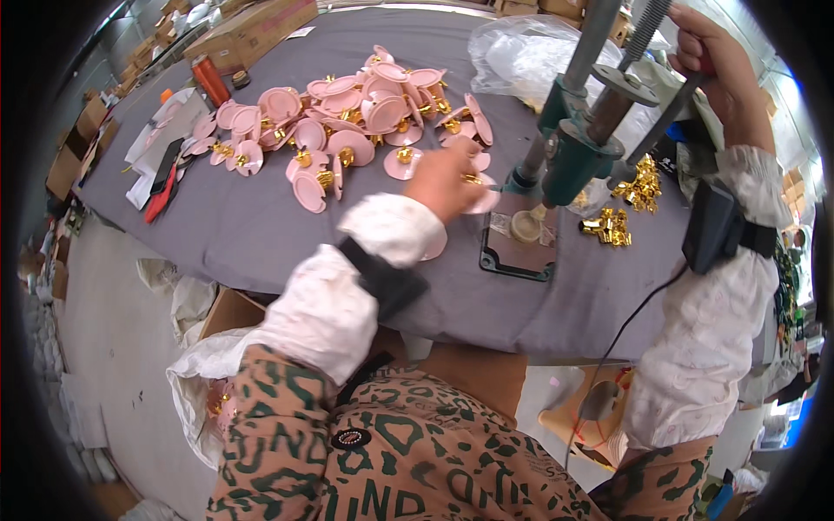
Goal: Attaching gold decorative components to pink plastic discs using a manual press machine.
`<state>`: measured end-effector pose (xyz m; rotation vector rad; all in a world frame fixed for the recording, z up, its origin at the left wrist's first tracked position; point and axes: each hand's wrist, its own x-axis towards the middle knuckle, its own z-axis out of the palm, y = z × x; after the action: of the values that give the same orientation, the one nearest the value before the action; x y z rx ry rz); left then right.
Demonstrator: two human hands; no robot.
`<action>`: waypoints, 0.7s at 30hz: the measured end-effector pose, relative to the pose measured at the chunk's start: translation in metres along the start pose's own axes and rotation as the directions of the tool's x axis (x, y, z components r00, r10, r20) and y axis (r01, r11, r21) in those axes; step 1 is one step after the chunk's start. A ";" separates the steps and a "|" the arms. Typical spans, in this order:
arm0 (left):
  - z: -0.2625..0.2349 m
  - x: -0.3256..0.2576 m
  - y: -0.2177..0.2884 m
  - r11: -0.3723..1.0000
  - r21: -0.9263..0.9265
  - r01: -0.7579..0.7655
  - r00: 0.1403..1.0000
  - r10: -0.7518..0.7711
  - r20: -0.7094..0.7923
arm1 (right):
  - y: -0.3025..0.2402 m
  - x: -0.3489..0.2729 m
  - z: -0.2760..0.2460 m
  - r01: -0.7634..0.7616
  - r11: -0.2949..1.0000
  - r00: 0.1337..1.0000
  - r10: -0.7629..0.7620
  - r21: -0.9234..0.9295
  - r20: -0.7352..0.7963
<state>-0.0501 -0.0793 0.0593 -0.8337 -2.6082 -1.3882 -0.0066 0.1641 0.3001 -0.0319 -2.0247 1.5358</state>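
Note:
My left hand [445, 181] is closed at the near edge of a pile of pink discs [339, 104], beside a green hand press [569, 161]. Its fingers pinch a pink disc with a gold fitting [483, 198], partly hidden by the hand and slightly blurred. Up at the right, my right hand [717, 65] wraps round the press lever [665, 126], which slopes down to the press. On the press base [521, 259] sits a small round pale die [526, 226]. Another pink disc [434, 243] lies partly under my left wrist.
Gold metal fittings [608, 227] lie in small heaps right of the press. Clear plastic bags [521, 52] stand behind it. Red-handled scissors [161, 198], an orange-brown spool [208, 80] and a cardboard box [252, 35] are at the left. A black cable [638, 304] hangs from my right forearm.

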 end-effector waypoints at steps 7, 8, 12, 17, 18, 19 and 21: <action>-0.043 -0.032 -0.005 0.784 0.611 -0.106 0.804 -0.294 0.517 | 0.011 0.010 -0.020 -0.013 1.000 0.987 0.016 -0.019 0.157; -0.032 -0.038 -0.017 0.779 0.623 -0.080 0.836 -0.288 0.467 | 0.009 0.010 -0.018 -0.005 1.000 0.985 0.005 -0.001 0.171; -0.057 -0.050 -0.032 0.879 0.476 -0.021 0.870 -0.218 0.442 | 0.014 0.012 -0.032 -0.021 1.000 0.979 0.022 -0.007 0.204; -0.175 -0.139 -0.031 0.865 0.486 0.124 0.897 -0.307 0.318 | 0.019 0.019 -0.041 0.021 0.998 0.978 -0.008 -0.057 0.210; -0.195 -0.159 -0.019 0.823 0.529 0.206 0.878 -0.394 0.272 | 0.017 0.019 -0.044 -0.006 0.991 0.986 0.027 -0.130 0.162; -0.213 -0.184 -0.024 0.786 0.574 0.229 0.873 -0.427 0.237 | 0.020 0.026 -0.054 0.004 0.993 0.984 0.018 -0.119 0.176; -0.239 -0.232 -0.033 0.639 0.673 0.372 0.741 -0.641 0.198 | 0.001 0.005 -0.028 -0.029 0.997 0.978 0.014 0.066 0.207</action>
<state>0.0870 -0.3813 0.1045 -0.2887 -3.5126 -0.3037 0.0020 0.1902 0.3059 0.1388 -2.1342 1.6814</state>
